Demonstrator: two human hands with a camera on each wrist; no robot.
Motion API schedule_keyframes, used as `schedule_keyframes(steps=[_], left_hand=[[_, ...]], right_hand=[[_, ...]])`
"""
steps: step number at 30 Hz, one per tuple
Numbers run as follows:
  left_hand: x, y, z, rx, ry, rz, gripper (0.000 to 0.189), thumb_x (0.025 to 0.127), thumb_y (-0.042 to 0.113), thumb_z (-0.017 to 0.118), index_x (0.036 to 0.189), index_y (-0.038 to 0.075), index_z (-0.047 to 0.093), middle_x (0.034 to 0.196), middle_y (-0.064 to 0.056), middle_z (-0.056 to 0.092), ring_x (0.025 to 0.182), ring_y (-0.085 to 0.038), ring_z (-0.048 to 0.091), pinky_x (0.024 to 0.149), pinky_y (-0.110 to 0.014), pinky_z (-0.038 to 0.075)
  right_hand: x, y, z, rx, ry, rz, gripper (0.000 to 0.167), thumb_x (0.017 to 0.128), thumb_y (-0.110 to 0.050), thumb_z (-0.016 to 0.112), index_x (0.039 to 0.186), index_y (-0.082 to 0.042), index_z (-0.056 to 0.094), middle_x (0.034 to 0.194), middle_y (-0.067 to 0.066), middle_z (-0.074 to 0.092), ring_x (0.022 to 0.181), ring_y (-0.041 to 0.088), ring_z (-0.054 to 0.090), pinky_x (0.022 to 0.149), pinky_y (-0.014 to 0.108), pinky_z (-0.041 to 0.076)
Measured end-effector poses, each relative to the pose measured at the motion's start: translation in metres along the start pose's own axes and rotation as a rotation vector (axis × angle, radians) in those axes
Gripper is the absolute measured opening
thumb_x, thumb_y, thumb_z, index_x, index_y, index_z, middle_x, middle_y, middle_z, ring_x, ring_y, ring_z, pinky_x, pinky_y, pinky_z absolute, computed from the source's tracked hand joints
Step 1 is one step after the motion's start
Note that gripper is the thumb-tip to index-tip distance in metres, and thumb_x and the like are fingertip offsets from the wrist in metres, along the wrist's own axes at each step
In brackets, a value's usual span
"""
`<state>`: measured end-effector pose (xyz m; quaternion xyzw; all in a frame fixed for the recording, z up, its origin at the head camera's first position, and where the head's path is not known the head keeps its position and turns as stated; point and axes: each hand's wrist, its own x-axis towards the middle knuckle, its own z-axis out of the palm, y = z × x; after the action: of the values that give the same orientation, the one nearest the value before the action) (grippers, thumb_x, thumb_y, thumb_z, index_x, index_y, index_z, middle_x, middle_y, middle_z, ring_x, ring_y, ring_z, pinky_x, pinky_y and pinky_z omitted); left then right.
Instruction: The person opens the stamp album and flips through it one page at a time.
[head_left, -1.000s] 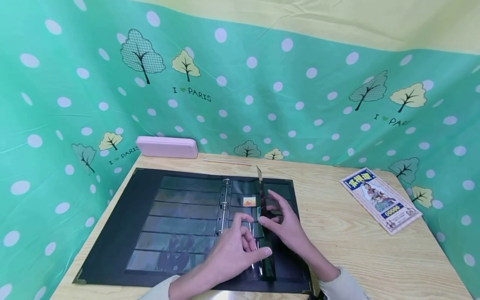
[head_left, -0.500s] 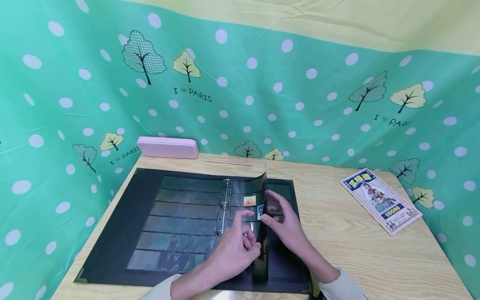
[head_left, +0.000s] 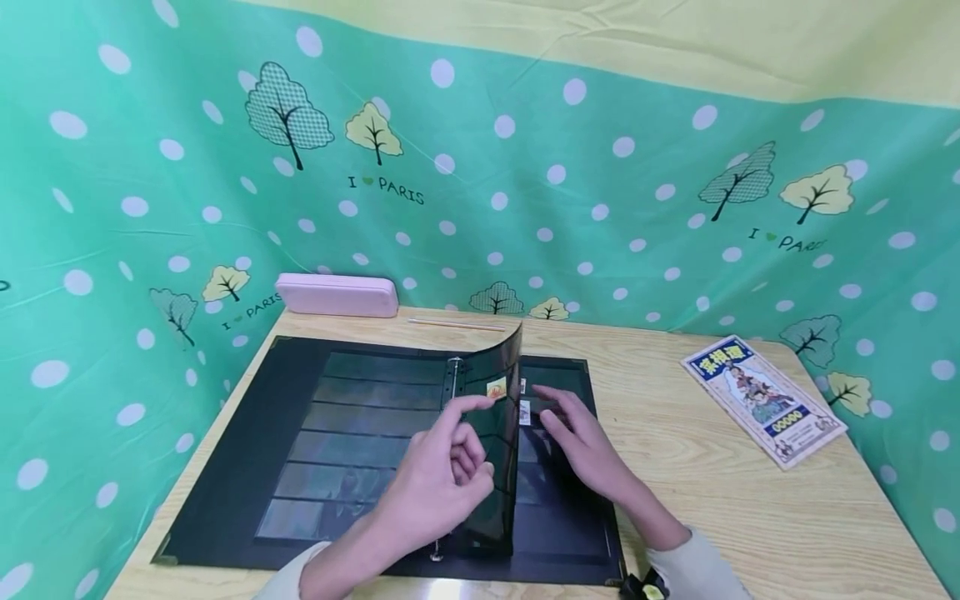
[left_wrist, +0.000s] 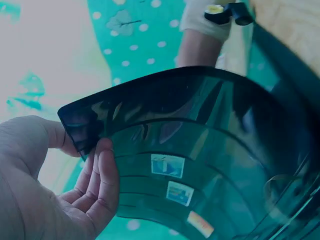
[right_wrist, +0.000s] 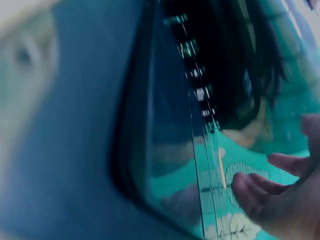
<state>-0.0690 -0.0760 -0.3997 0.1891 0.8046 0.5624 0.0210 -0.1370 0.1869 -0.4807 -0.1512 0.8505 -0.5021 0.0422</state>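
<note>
A black ring-bound stamp album (head_left: 217, 442) lies spread on the table. One dark, clear-pocketed page (head_left: 498, 450) stands raised and curved over its right half. My left hand (head_left: 435, 475) pinches this page near its outer corner, thumb on one side and fingers on the other, as the left wrist view shows. In that view a blue stamp (left_wrist: 168, 165), a second bluish stamp (left_wrist: 180, 193) and an orange one (left_wrist: 200, 224) sit in the pocket rows. My right hand (head_left: 588, 442) is right of the raised page, fingers loosely bent, holding nothing. Small stamps (head_left: 524, 412) show close to its fingertips.
At the back left stands a pink case (head_left: 337, 296), with a thin stick-like item (head_left: 456, 323) to its right. A printed booklet (head_left: 763, 402) lies on the right of the wooden table (head_left: 705, 467). Green dotted cloth (head_left: 585, 208) hangs behind.
My left hand has taken the page and moved a little left with it, curving it over. My right hand has come off the page, and stamps beneath now show.
</note>
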Motion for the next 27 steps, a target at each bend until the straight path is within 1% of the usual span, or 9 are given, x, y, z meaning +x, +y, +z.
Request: schedule_keyframes(steps=[3,4,7,9,13,16,18,23,27], left_hand=[[-0.001,0.006,-0.012,0.012,0.037,0.049,0.071,0.089,-0.011,0.072,0.154,0.013,0.054,0.082,0.007,0.064,0.068,-0.008,0.064,0.067,-0.027,0.059],[-0.002,0.008,-0.016,0.019,0.053,0.063,0.071,0.089,-0.011,0.072,0.153,0.013,0.055,0.082,0.007,0.063,0.068,-0.008,0.064,0.067,-0.027,0.059],[-0.004,0.013,-0.029,0.034,0.09,0.091,0.07,0.088,-0.013,0.071,0.151,0.013,0.06,0.082,0.007,0.063,0.069,-0.008,0.063,0.064,-0.027,0.059],[-0.006,0.016,-0.036,0.049,0.11,0.093,0.069,0.087,-0.014,0.07,0.15,0.013,0.063,0.083,0.007,0.062,0.069,-0.009,0.063,0.064,-0.027,0.059],[-0.008,0.022,-0.05,0.095,0.148,0.068,0.067,0.088,-0.014,0.069,0.148,0.016,0.068,0.084,0.007,0.062,0.071,-0.01,0.063,0.066,-0.026,0.058],[-0.009,0.023,-0.061,0.138,0.172,0.04,0.066,0.091,-0.013,0.068,0.149,0.017,0.068,0.087,0.006,0.063,0.076,-0.011,0.064,0.069,-0.026,0.058],[-0.009,0.023,-0.068,0.179,0.175,0.018,0.067,0.092,-0.013,0.068,0.152,0.017,0.066,0.091,0.004,0.064,0.079,-0.011,0.064,0.071,-0.026,0.058],[-0.011,0.022,-0.087,0.292,0.134,-0.034,0.071,0.094,-0.012,0.063,0.16,0.015,0.059,0.1,0.002,0.065,0.083,-0.011,0.063,0.073,-0.026,0.056],[-0.013,0.021,-0.1,0.365,0.106,-0.081,0.073,0.095,-0.009,0.062,0.164,0.013,0.053,0.102,0.002,0.066,0.085,-0.012,0.062,0.076,-0.028,0.055]], right_hand=[[0.003,0.005,-0.007,-0.107,-0.018,0.013,0.049,0.113,-0.023,0.066,0.159,-0.008,0.058,0.159,0.017,0.055,0.145,0.04,0.056,0.117,0.065,0.046],[0.004,0.007,-0.009,-0.133,-0.025,0.01,0.05,0.111,-0.023,0.07,0.158,-0.008,0.06,0.158,0.018,0.055,0.145,0.041,0.055,0.118,0.067,0.045],[0.007,0.015,-0.015,-0.218,-0.02,-0.002,0.05,0.107,-0.023,0.077,0.153,-0.007,0.065,0.157,0.02,0.057,0.148,0.044,0.053,0.119,0.068,0.043],[0.009,0.02,-0.019,-0.267,-0.003,-0.013,0.05,0.105,-0.023,0.079,0.151,-0.006,0.066,0.157,0.022,0.057,0.149,0.047,0.052,0.119,0.069,0.043],[0.011,0.027,-0.024,-0.33,0.019,-0.012,0.053,0.104,-0.022,0.081,0.152,-0.006,0.066,0.16,0.026,0.053,0.151,0.052,0.047,0.119,0.072,0.041],[0.011,0.03,-0.025,-0.344,0.002,-0.004,0.056,0.104,-0.023,0.081,0.154,-0.006,0.063,0.163,0.027,0.05,0.154,0.053,0.042,0.12,0.073,0.039],[0.011,0.031,-0.026,-0.349,-0.012,-0.003,0.058,0.104,-0.024,0.081,0.156,-0.006,0.062,0.165,0.027,0.048,0.156,0.053,0.04,0.12,0.073,0.039],[0.011,0.034,-0.024,-0.364,-0.017,-0.017,0.06,0.104,-0.025,0.081,0.158,-0.008,0.06,0.166,0.026,0.047,0.156,0.053,0.038,0.12,0.073,0.039],[0.011,0.036,-0.024,-0.373,-0.01,-0.033,0.059,0.104,-0.025,0.081,0.157,-0.008,0.061,0.165,0.025,0.048,0.155,0.053,0.039,0.119,0.074,0.039]])
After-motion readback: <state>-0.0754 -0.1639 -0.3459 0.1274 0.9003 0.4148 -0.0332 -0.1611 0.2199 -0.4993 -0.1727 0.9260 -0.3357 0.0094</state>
